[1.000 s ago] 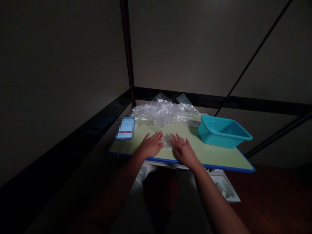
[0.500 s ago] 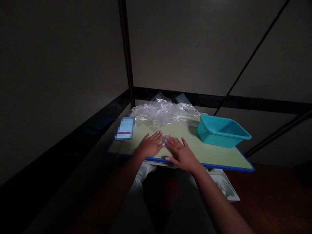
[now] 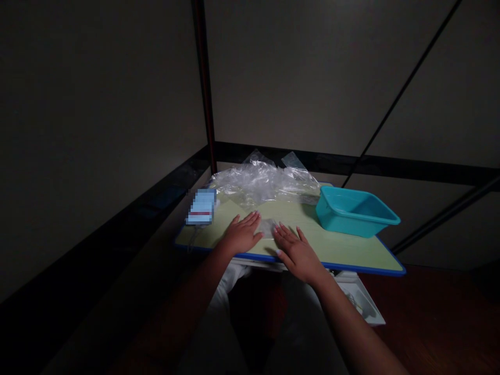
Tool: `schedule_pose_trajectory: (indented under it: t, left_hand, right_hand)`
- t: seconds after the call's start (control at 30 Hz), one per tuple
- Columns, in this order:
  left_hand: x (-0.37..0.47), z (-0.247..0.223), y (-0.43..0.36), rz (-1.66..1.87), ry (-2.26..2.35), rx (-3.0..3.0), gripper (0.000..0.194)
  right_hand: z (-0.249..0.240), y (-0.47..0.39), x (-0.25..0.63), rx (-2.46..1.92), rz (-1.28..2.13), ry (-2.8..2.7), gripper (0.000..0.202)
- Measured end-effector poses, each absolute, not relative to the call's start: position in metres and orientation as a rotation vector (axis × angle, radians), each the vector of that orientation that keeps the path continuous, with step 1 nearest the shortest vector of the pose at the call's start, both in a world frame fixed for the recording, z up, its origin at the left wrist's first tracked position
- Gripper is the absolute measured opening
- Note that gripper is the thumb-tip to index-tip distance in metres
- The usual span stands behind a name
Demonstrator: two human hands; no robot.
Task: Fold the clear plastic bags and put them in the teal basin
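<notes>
A small piece of clear plastic [image 3: 267, 228], perhaps a bag, lies flat near the front edge of the yellow-green tabletop [image 3: 344, 251]. My left hand [image 3: 242, 233] rests open at its left side, palm down with fingers stretched out. On the other side, my right hand [image 3: 296, 250] is open too, its fingertips at the plastic's right edge and its thumb apart. Farther back spreads a crumpled heap of clear plastic bags [image 3: 265, 177].
A turquoise plastic basin [image 3: 351, 224] stands on the right of the table. At the left edge lies a phone [image 3: 202, 207], its screen lit and blurred, with a cable. Below the right side is an open white drawer [image 3: 361, 302] holding small items. Walls close in behind and left.
My right hand has slid a little to the right, widening the gap between my hands and showing more of the small plastic piece. My left hand has hardly moved.
</notes>
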State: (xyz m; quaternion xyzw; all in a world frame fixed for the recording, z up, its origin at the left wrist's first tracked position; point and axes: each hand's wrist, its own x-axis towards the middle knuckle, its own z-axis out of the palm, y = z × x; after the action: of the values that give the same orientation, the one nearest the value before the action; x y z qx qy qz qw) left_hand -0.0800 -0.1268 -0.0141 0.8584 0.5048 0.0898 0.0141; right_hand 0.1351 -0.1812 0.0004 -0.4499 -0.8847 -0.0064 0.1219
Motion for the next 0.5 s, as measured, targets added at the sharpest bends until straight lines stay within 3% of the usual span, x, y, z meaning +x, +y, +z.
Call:
schedule_pose_trajectory:
  t: [0.5]
  left_hand:
    - [-0.08,-0.014,-0.128,0.31,1.572,2.694,0.063]
  right_hand:
    - [0.005,-0.139,0.117,-1.554,0.104,-2.516,0.056]
